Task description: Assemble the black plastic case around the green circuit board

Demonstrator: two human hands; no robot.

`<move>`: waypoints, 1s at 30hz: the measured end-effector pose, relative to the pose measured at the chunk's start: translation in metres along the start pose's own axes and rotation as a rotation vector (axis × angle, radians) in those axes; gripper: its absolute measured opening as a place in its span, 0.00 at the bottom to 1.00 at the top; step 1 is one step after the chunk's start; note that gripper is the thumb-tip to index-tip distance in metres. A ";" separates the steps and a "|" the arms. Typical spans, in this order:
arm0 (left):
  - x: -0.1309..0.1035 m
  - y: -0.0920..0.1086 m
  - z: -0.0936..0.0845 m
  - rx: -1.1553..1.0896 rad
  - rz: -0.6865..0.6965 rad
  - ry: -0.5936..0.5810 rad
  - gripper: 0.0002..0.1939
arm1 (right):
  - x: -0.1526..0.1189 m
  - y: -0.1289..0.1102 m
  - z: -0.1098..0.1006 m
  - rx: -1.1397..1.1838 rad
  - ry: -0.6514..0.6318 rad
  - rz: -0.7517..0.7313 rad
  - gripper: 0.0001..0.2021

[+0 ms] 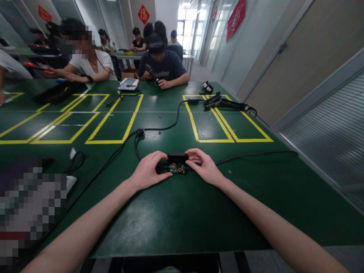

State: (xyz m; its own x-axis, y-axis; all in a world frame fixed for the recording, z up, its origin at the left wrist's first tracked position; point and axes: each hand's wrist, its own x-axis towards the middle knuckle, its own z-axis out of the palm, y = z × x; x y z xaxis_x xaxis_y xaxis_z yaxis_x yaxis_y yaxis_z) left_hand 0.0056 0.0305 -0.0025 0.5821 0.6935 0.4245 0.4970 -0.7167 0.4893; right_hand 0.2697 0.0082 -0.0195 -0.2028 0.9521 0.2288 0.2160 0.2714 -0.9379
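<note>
On the green table in front of me lies an opened black power adapter. Its circuit board [176, 169] is exposed and faces up, with two copper-coloured rings on it. Behind the board stands the black casing [178, 156], tilted up along the far edge. My left hand [148, 170] curves around the left side, fingertips at the casing's left end and thumb by the board's near left corner. At the casing's right end, my right hand [206, 167] pinches with fingers and thumb. A black cable [253, 154] runs off to the right.
Across the table [159, 216] runs another black cord [113, 153] with a plug [140, 132]. Yellow tape rectangles [216, 141] mark the surface. Black tools [227, 103] lie at the far right. A blurred-out item [31, 212] sits at left. Several people sit opposite, one in a dark shirt [167, 64].
</note>
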 end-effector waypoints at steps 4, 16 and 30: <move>0.000 0.000 0.000 0.002 -0.001 -0.008 0.21 | 0.000 -0.001 0.000 0.003 0.004 0.001 0.10; -0.002 -0.001 0.001 -0.035 -0.041 -0.016 0.25 | -0.004 -0.017 -0.006 -0.178 -0.073 -0.223 0.09; 0.001 0.002 -0.001 0.059 0.099 -0.071 0.11 | -0.010 -0.009 -0.010 -0.401 -0.194 -0.412 0.13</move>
State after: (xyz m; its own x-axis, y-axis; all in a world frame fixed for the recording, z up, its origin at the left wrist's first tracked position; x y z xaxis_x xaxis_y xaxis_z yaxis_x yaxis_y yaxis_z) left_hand 0.0065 0.0298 -0.0004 0.6730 0.6139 0.4126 0.4710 -0.7858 0.4009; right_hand 0.2797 -0.0018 -0.0107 -0.5087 0.7248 0.4647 0.4182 0.6798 -0.6024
